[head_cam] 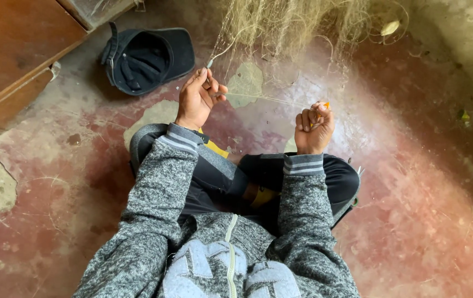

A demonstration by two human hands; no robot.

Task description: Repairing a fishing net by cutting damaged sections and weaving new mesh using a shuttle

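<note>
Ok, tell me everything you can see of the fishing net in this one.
The fishing net is a pale, straw-coloured mesh of very fine thread, bunched in a loose heap on the worn red floor at the top of the view. Thin strands run down from it to both hands. The left hand pinches strands between its fingertips; the right hand, closed in a fist around a small orange tool, pulls one strand taut between the two. A dark cap lies beside it, apart.

Net [297, 22] cut off at top edge; orange item [326, 105] mostly hidden in right hand [314, 129].
</note>
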